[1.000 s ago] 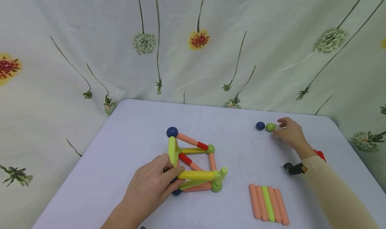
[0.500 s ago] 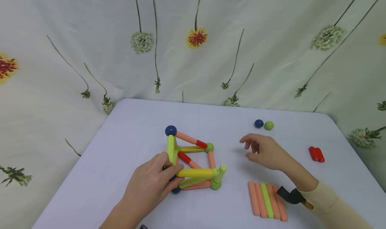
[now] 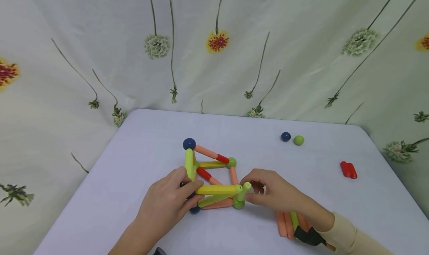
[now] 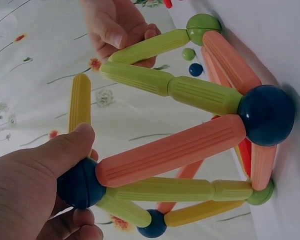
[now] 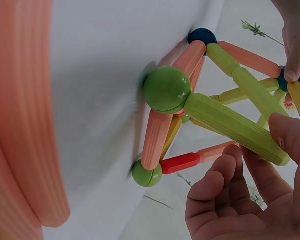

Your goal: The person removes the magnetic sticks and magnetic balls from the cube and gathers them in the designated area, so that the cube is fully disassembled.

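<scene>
- Head: looks forward and down from the near side of the table (image 3: 134,147), far enough back to take in the flowered cloth (image 3: 301,61) behind it.
- Left wrist: close behind the left hand (image 4: 35,185), facing across the stick frame (image 4: 170,150), with the table tipped to the right edge.
- Right wrist: close to the right hand (image 5: 275,205), low over the table, facing the stick frame from its other side.
- All three share the stick frame and both hands.
</scene>
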The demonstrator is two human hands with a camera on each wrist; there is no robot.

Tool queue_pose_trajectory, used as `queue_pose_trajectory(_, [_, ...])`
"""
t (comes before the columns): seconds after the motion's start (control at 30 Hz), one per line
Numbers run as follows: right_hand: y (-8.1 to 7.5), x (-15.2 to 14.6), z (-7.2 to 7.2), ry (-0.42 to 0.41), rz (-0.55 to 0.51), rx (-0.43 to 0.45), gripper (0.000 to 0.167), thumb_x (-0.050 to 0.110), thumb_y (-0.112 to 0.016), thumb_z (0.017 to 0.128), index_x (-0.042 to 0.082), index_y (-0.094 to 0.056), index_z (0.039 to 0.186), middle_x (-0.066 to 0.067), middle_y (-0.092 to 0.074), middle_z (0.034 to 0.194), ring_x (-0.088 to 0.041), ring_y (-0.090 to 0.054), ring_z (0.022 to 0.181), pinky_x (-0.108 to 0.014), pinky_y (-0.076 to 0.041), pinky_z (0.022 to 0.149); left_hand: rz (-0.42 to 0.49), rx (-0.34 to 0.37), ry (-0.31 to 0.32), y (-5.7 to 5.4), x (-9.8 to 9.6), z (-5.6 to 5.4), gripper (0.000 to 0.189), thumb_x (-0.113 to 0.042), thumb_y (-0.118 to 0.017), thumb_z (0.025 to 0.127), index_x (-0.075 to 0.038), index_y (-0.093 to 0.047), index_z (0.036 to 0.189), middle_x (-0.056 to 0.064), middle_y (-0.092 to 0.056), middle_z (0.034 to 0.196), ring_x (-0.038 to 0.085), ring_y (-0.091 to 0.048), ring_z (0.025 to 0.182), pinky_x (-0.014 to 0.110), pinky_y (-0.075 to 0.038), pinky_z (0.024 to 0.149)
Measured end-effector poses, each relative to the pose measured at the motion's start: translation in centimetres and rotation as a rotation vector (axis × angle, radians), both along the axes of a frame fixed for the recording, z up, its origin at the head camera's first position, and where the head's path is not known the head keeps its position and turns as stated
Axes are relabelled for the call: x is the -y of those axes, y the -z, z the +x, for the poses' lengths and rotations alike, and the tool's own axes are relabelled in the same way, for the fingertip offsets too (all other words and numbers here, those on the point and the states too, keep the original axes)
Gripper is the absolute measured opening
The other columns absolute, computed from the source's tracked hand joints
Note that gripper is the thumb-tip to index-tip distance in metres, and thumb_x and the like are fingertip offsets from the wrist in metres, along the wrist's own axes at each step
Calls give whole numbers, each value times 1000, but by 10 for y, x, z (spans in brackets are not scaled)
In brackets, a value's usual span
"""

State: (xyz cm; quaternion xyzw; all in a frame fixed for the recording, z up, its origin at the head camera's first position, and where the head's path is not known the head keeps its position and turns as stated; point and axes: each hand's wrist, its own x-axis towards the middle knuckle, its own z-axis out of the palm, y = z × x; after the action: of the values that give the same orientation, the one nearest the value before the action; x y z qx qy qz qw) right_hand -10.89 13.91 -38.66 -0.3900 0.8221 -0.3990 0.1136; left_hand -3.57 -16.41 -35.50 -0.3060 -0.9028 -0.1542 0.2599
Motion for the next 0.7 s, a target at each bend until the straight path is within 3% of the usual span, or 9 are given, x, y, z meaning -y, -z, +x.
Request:
queue_pose_trajectory(0.4, [10,11,-3,14,123,93,14,26,-69,92,29,-64,105,13,-65,85,-11,-57,71,-24,-50,63,1,-6,-5,1,0,0,35,-21,-92,66,-16,-76,97,-5,-45,84,5,-46,69,13,-38,53])
queue_pose_trajectory(0.7, [12,14,-2,12,122,128,11,24,-60,98,28,-59,108,13,-70,90,-7,-59,74,-24,-50,67,-9,-3,-8,1,0,0,36,-22,-92,66,-16,-76,97,-4,-45,84,5,-46,69,13,-38,52])
